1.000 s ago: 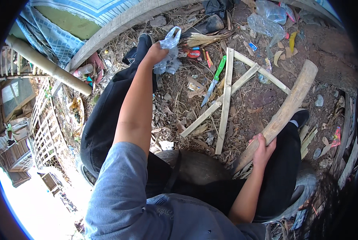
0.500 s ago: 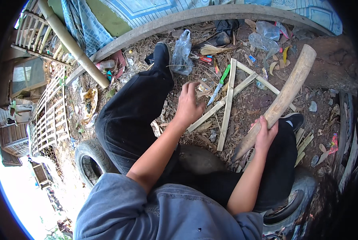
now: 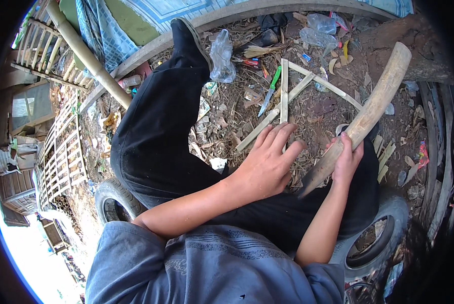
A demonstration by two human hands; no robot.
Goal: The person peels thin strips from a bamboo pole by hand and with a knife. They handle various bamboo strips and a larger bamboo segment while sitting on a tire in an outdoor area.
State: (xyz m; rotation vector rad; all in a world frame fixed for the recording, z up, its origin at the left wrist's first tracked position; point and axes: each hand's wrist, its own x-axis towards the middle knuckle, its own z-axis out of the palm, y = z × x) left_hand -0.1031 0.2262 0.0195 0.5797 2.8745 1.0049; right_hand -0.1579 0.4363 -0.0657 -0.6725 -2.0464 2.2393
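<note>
A person sits on an old tyre (image 3: 116,195) on bare ground (image 3: 333,109) littered with dry leaves, chips and scraps. They wear a grey shirt and black trousers; the left leg (image 3: 161,121) stretches out ahead, ending in a dark shoe near a curved concrete edge (image 3: 222,15). Beyond that edge lies blue striped cloth (image 3: 105,40). To the far left stand bamboo lattice frames (image 3: 59,152) and a thick bamboo pole (image 3: 85,55).

The largest loose thing is a pale, thick stick (image 3: 364,119), slanting from the upper right down toward the lap, its lower end dark and pointed. The right hand (image 3: 346,162) is clenched around it near that lower end, thumb and fingers wrapped over the wood.

On the ground ahead lie thin split slats (image 3: 284,91), crossing one another in a rough triangle. The left hand (image 3: 267,164) is open, fingers spread and flat, grasping nothing; its fingertips reach the near end of the slats, though whether they touch cannot be told.

Just beyond the slats lies a knife (image 3: 269,92) with a green handle, blade toward the person. A crumpled clear bag (image 3: 222,55) lies beside the left shoe, and a crushed clear bottle (image 3: 320,25) lies at the top right.
</note>
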